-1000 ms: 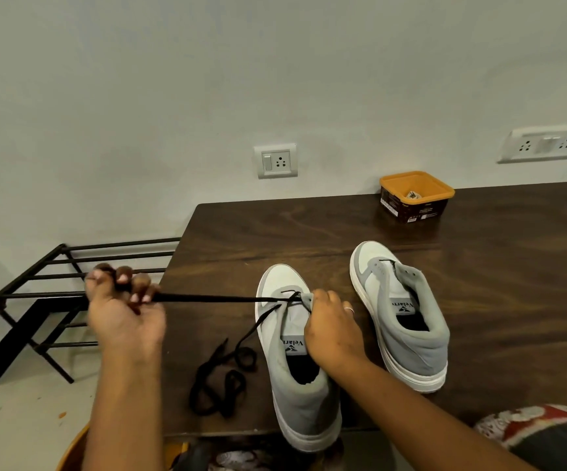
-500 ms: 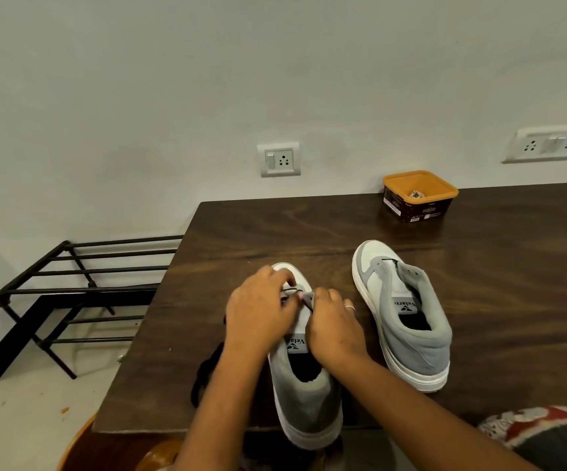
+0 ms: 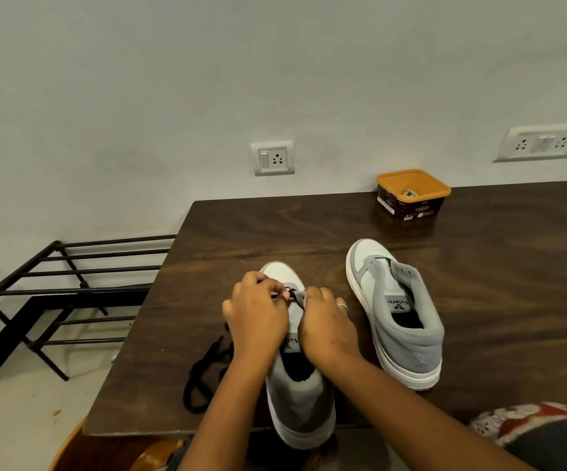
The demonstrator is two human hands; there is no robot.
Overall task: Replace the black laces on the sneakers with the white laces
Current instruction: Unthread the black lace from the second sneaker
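Two grips together again: left hand [image 3: 258, 314] on black lace [image 3: 212, 350], right hand [image 3: 326, 326] on sneaker [image 3: 299, 402].

My left grip [image 3: 258, 314] and right grip [image 3: 326, 321] sit side by side, knuckles up, forearms [image 3: 227, 419] angled in from below. Left fingertips [image 3: 284, 294] pinch the black lace [image 3: 207, 355]; right fingers [image 3: 319, 294] curl onto the sneaker [image 3: 295, 396].

Pale wall [image 3: 139, 96], wall socket [image 3: 272, 158], dark wooden table [image 3: 496, 283], black metal rack [image 3: 71, 283]

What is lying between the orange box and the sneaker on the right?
Nothing; the head view shows only bare table between the orange box and the right sneaker.
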